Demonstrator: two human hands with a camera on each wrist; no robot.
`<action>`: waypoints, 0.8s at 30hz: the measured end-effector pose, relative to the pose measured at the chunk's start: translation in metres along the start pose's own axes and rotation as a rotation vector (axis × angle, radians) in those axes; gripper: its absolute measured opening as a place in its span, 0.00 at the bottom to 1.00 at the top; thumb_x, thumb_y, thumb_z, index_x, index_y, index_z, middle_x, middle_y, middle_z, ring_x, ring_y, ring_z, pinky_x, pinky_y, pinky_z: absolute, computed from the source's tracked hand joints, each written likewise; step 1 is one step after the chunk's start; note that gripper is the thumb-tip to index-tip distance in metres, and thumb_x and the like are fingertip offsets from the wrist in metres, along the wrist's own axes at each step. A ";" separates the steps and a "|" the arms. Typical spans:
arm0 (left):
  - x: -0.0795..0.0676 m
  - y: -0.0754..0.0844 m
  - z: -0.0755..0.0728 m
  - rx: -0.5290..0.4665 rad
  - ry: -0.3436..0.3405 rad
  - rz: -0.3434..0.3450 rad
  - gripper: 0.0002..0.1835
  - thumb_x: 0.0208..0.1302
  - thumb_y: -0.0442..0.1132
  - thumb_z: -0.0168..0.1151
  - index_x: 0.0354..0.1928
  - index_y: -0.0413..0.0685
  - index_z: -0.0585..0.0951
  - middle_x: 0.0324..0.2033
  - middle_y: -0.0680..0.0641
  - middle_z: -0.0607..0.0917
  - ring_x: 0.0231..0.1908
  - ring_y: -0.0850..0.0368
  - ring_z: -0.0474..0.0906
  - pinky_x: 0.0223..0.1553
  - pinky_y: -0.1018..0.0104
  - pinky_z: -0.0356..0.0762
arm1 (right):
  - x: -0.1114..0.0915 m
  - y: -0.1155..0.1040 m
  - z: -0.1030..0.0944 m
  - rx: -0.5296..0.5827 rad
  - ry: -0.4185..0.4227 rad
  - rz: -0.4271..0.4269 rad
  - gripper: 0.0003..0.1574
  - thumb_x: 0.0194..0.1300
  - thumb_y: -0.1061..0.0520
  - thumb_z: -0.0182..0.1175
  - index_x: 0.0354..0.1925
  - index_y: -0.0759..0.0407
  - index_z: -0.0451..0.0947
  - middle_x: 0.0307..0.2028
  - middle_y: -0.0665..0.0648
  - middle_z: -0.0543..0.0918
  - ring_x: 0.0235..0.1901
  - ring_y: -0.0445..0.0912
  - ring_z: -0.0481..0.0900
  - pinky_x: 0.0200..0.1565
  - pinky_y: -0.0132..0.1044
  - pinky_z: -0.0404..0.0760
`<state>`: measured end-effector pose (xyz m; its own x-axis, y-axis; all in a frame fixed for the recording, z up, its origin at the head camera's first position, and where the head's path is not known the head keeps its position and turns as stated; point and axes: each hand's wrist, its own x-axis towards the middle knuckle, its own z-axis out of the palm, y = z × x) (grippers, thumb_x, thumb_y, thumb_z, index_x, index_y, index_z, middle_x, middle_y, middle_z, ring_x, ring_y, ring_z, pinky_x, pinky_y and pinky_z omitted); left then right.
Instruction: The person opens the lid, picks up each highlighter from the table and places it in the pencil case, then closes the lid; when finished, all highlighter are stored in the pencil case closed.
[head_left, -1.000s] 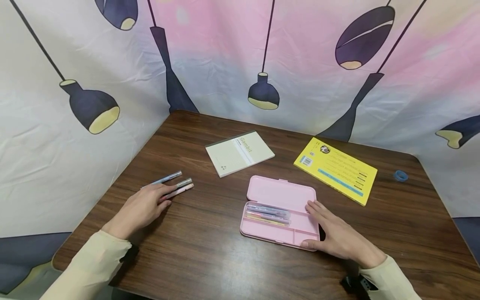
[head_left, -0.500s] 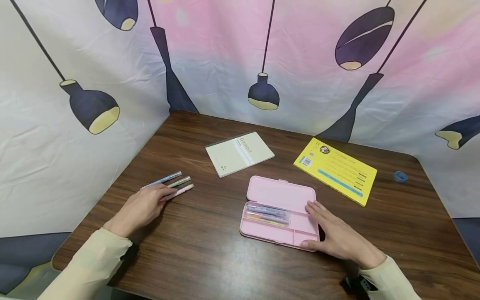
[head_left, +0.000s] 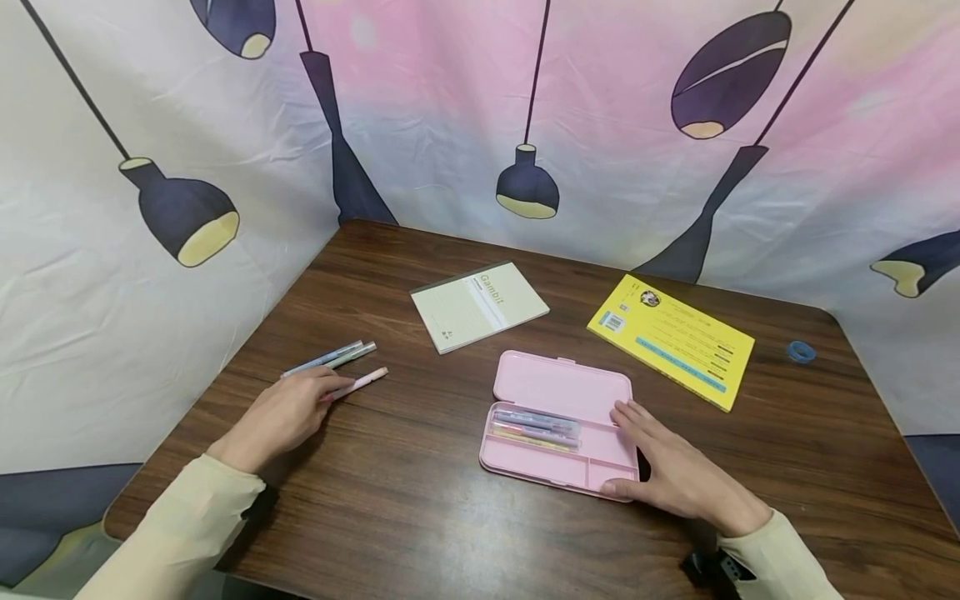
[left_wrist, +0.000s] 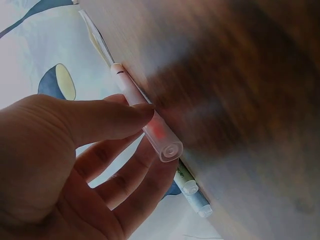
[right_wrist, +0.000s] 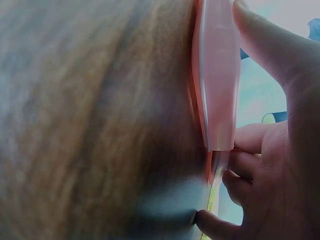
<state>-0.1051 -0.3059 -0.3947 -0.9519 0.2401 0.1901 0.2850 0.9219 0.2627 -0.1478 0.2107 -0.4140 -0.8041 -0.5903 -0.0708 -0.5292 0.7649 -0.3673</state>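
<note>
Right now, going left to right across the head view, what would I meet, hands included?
Your left hand, the pink pen it pinches, the notebook, the open pencil case, your right hand, the blue ring.

The case [head_left: 562, 387] is pink, the book [head_left: 675, 337] yellow.

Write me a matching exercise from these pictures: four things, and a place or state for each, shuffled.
1. pink pencil case
2. left hand
3. yellow book
4. blue ring

A. to the right of the yellow book
B. open, with pens inside
C. between the cream notebook and the blue ring
D. pinching a pale pink pen

Pairs: 1-B, 2-D, 3-C, 4-A.
</note>
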 end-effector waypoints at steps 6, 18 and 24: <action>0.001 0.001 -0.001 0.001 0.010 0.006 0.19 0.59 0.23 0.63 0.51 0.44 0.86 0.48 0.44 0.87 0.50 0.40 0.83 0.50 0.42 0.78 | 0.001 0.000 0.000 -0.005 0.000 0.005 0.69 0.53 0.18 0.58 0.76 0.61 0.57 0.76 0.59 0.57 0.76 0.57 0.52 0.68 0.56 0.63; 0.000 0.000 0.000 0.010 0.013 0.008 0.18 0.60 0.24 0.63 0.51 0.43 0.86 0.48 0.43 0.86 0.50 0.41 0.83 0.49 0.43 0.78 | 0.000 0.000 0.001 -0.014 0.009 0.000 0.70 0.53 0.18 0.58 0.76 0.62 0.57 0.76 0.59 0.57 0.76 0.57 0.53 0.68 0.56 0.63; -0.001 0.001 0.000 0.006 0.011 0.007 0.18 0.60 0.24 0.63 0.51 0.43 0.86 0.48 0.43 0.87 0.50 0.41 0.83 0.49 0.42 0.78 | 0.000 0.000 0.001 -0.003 0.004 0.005 0.69 0.54 0.18 0.58 0.76 0.61 0.57 0.76 0.59 0.57 0.76 0.57 0.53 0.68 0.56 0.64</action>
<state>-0.1040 -0.3055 -0.3947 -0.9487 0.2429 0.2024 0.2907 0.9219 0.2559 -0.1474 0.2105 -0.4151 -0.8077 -0.5855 -0.0692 -0.5259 0.7686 -0.3644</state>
